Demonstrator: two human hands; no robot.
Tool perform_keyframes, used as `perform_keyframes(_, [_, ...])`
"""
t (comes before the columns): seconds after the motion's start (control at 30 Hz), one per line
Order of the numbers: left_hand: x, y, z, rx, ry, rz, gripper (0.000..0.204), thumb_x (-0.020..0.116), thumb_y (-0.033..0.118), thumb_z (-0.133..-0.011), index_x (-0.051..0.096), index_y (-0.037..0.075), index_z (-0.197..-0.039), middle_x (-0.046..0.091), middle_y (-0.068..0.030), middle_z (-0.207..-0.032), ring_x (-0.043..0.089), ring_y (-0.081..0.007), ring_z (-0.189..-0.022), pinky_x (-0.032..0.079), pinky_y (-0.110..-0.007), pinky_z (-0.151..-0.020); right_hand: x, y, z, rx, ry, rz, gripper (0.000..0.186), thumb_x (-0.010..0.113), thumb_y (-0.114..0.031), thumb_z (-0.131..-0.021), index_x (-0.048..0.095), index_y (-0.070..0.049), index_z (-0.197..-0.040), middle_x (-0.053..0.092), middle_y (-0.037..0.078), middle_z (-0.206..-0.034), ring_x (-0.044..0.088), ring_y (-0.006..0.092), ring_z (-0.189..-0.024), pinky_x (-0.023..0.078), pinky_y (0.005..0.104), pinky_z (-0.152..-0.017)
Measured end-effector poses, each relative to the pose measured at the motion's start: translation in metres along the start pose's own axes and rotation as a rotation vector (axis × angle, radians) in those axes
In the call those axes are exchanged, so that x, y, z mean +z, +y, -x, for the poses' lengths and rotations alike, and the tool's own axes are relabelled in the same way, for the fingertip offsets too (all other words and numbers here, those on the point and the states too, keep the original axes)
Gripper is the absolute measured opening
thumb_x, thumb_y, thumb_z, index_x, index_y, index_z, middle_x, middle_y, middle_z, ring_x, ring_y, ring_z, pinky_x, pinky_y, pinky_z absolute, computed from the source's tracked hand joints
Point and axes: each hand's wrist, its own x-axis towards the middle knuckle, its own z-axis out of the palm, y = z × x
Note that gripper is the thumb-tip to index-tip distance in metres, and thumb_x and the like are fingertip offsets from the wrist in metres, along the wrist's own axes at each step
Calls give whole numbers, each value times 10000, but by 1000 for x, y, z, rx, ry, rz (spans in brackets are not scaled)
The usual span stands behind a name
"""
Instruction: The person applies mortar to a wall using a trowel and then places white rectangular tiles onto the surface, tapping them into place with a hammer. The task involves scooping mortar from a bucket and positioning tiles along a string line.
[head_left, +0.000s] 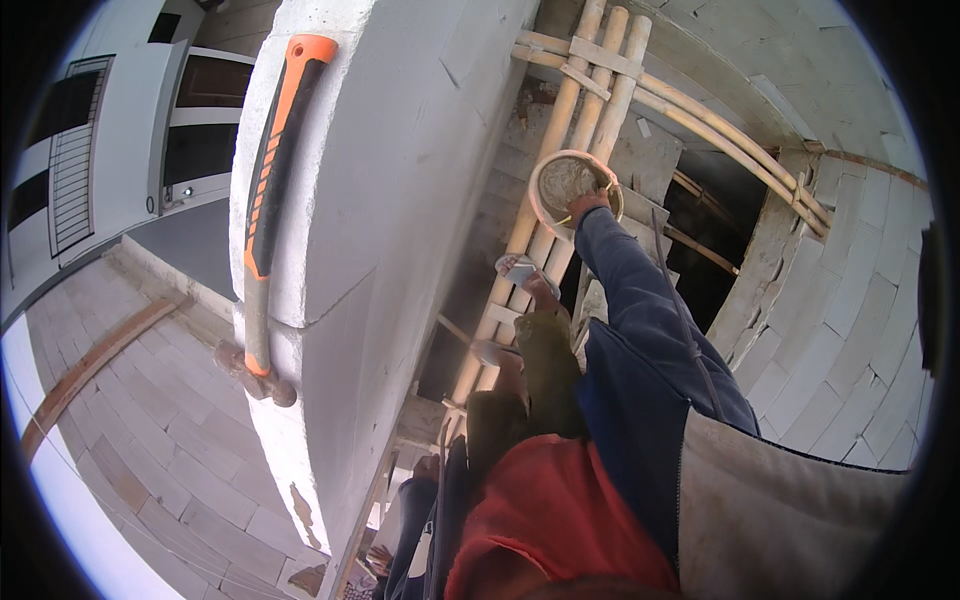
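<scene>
My right hand [588, 205], in a dark blue sleeve, is closed at the near rim of a round bucket [537, 200] with an orange-pink edge. Grey, wet-looking material [566, 183] lies inside it. The bucket rests over bamboo poles [560, 110]. At the lower left, the end of another dark sleeve shows what looks like my left hand [428, 467], small and shadowed, its fingers unclear. A hammer [270, 185] with an orange and black handle and a rusty head lies along the white wall top, untouched. My sandalled feet [518, 268] stand on the poles.
A tall pale wall [390, 170] runs along my left. Crosswise bamboo poles [740, 125] are tied on at the far end. A dark opening [710, 210] drops away right of the bucket, beside a block wall [850, 320]. More blockwork [170, 430] lies beyond the wall.
</scene>
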Motion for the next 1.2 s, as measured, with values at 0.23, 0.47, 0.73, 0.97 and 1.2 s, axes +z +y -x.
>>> perform_keyframes(0.23, [6, -15, -1, -50, 50, 95, 384, 668, 346, -1022, 680, -28, -1108, 775, -183, -1045, 784, -289, -994, 624, -409, -853, 32, 19, -30, 31, -10, -117, 421, 568, -272, -1059, 656, -261, -1471, 633, 84, -1527, 489, 306, -1495, 399, 613, -1202])
perform_keyframes(0.47, [25, 22, -9, -63, 80, 417, 308, 694, 285, -1005, 732, 8, -1133, 786, -131, -1058, 758, -240, -1004, 586, -377, -882, 61, 12, -25, 142, 98, -248, 492, 457, -281, -1102, 511, -314, -1590, 426, 75, -1707, 277, 288, -1632, 197, 703, -1284])
perform_keyframes(0.73, [9, 22, 36, 112, 265, 264, 277, 712, 321, -965, 839, 113, -1096, 807, -152, -1141, 761, -301, -1103, 575, -419, -999, 87, -86, 73, -270, -56, -335, 681, 703, -355, -895, 571, -105, -1515, 655, 243, -1447, 613, 427, -1356, 496, 479, -1167])
perform_keyframes(0.97, [-86, 61, 247, 398, 773, 243, 273, 741, 290, -979, 762, 71, -1140, 754, -164, -1185, 718, -386, -1119, 572, -450, -981, 40, -154, 101, -584, -91, -132, 445, 791, -409, -913, 764, -114, -1246, 743, 184, -1317, 693, 360, -1255, 534, 442, -1082])
perform_keyframes(1.2, [-149, 27, 530, 796, 1850, -23, 412, 858, 379, -869, 680, 38, -1016, 727, -127, -1034, 692, -356, -945, 540, -444, -810, -73, -221, 111, -969, -135, 323, 213, 740, -317, -940, 792, -118, -996, 788, 138, -967, 753, 294, -954, 594, 435, -874])
